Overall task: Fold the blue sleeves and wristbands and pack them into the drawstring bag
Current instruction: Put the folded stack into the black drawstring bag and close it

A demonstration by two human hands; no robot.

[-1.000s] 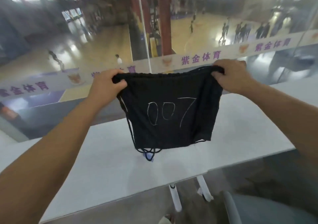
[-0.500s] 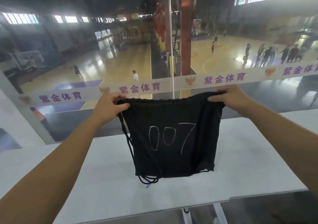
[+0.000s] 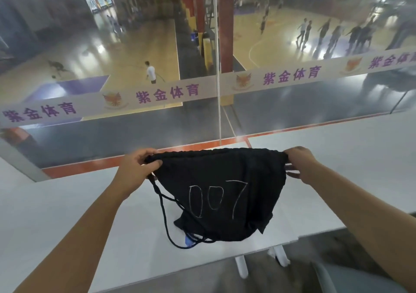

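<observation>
A black drawstring bag (image 3: 220,193) marked "007" in white hangs between my hands over the white table (image 3: 67,214). My left hand (image 3: 137,168) grips the bag's top left corner. My right hand (image 3: 301,165) grips its top right corner. The bag's bottom sags onto the table top. Black cords (image 3: 166,220) loop down from the left corner, and a small bit of blue (image 3: 188,239) shows under the bottom edge. No sleeves or wristbands are otherwise visible.
A glass wall with a white lettered band (image 3: 166,94) stands right behind the table. Below it lies a sports hall with several people. White table legs (image 3: 242,266) and a grey chair (image 3: 351,279) sit at the near right edge.
My hands have lowered the bag toward the table, so its bottom now rests and bunches on the surface. The view has tilted, showing more of the hall.
</observation>
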